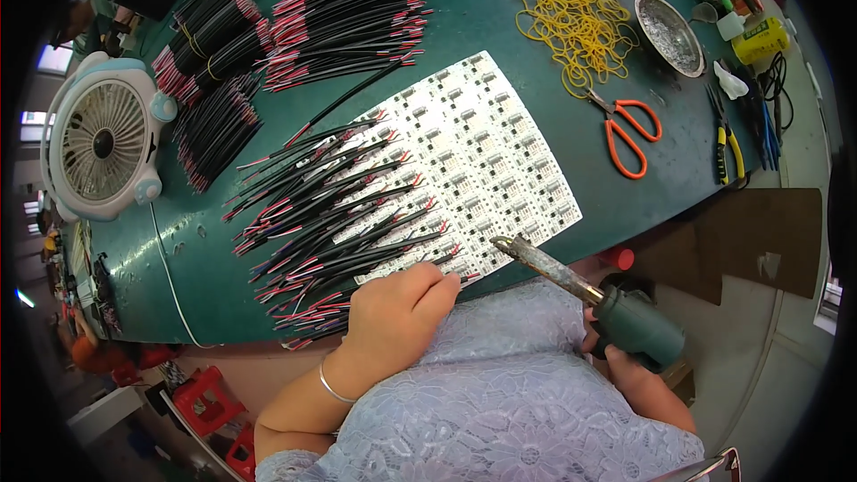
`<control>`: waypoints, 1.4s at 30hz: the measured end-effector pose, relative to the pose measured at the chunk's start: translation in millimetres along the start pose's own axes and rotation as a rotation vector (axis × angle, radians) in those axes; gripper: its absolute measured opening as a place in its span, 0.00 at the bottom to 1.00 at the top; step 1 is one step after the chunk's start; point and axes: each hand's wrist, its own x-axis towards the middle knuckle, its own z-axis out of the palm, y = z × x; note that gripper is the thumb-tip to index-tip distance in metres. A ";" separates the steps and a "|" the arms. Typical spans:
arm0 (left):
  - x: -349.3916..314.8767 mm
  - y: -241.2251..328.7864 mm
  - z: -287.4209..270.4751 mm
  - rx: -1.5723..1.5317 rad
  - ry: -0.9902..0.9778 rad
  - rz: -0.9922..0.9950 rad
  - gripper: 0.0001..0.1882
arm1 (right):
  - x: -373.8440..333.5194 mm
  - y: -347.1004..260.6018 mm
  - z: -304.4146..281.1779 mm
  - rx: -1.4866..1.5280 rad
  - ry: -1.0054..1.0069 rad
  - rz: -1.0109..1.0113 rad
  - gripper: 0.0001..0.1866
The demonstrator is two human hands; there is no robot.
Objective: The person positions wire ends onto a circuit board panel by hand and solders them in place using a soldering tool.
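My right hand [628, 375] is closed around the dark green handle of a soldering iron [544, 265]. Its worn metal tip points up and left, close to the lower right edge of a white circuit board panel [500, 143]. At the panel's near edge my left hand [397, 317] is pinched on a black cable, whose red-and-white stripped end [468, 278] shows past the fingertips. Rows of black cables [344, 183] with thin coloured ends lie across the panel's left part, beside my left hand.
Bundles of black cables [353, 18] and a fan [103, 143] stand at the left of the green table [214, 277]. To the right lie yellow rubber bands [571, 22], a metal bowl [669, 34], orange-handled scissors [632, 134] and yellow-black pliers [725, 147].
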 end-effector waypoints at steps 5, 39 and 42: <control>-1.4 4.9 1.3 0.054 -0.009 0.077 0.11 | 19.3 -30.2 -3.6 -0.141 -0.105 0.131 0.08; 0.9 8.2 6.7 0.047 0.018 -0.022 0.13 | 17.8 -33.7 2.1 -0.358 -0.115 -0.026 0.09; 2.5 7.6 5.3 -0.031 0.020 -0.059 0.12 | 18.5 -36.2 3.0 -0.346 -0.105 -0.015 0.10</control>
